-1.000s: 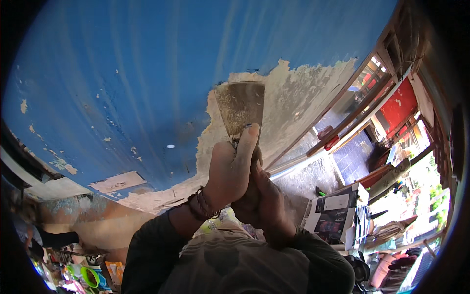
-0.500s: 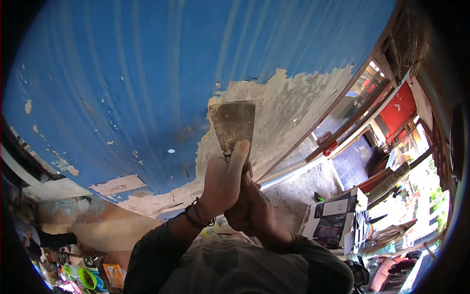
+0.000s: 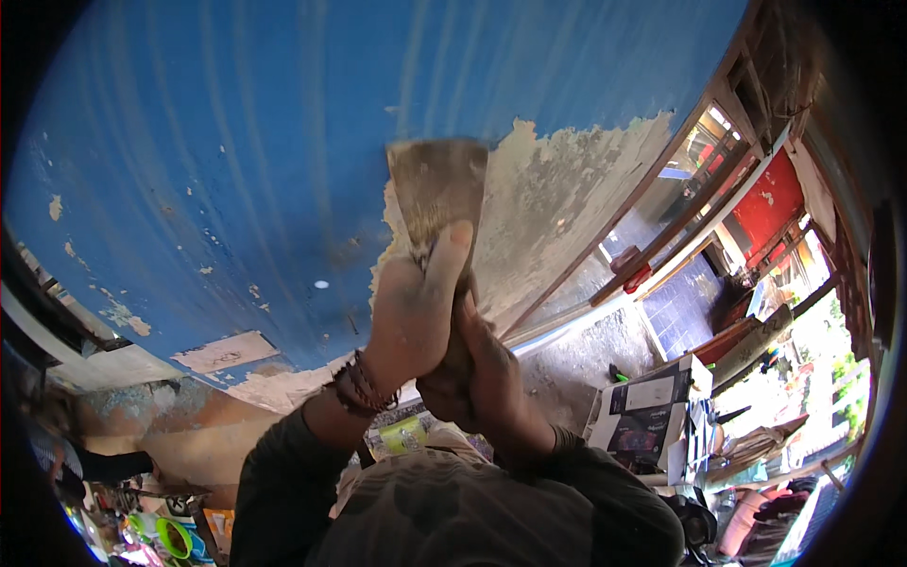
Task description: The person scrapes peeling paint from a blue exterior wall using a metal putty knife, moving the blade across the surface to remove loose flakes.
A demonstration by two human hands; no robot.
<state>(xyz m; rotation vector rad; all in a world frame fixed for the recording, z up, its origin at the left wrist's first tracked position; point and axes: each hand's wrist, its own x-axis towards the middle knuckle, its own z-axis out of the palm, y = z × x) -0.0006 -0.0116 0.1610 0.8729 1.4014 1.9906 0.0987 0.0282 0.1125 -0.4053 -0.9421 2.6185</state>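
A paint scraper [image 3: 440,187] with a wide, worn metal blade points up against the blue painted wall [image 3: 274,123]. My left hand [image 3: 408,312], with bracelets at the wrist, is closed around the upper handle, its thumb pressed along the blade's base. Lower down, my right hand [image 3: 484,378] wraps the handle, which both hands mostly hide. The blade's top edge meets the blue paint at the upper left of a bare, mottled patch [image 3: 576,180] with ragged paint edges.
Black and white cardboard boxes [image 3: 652,416] stand at the right. A wooden-framed opening [image 3: 652,236] borders the wall there. At the lower left lie a green-rimmed container [image 3: 174,537] and assorted items. A person's dark sleeve [image 3: 113,465] shows at the far left.
Both hands have pushed the scraper upward along the wall. Its blade now covers the patch's upper left edge, higher than before.
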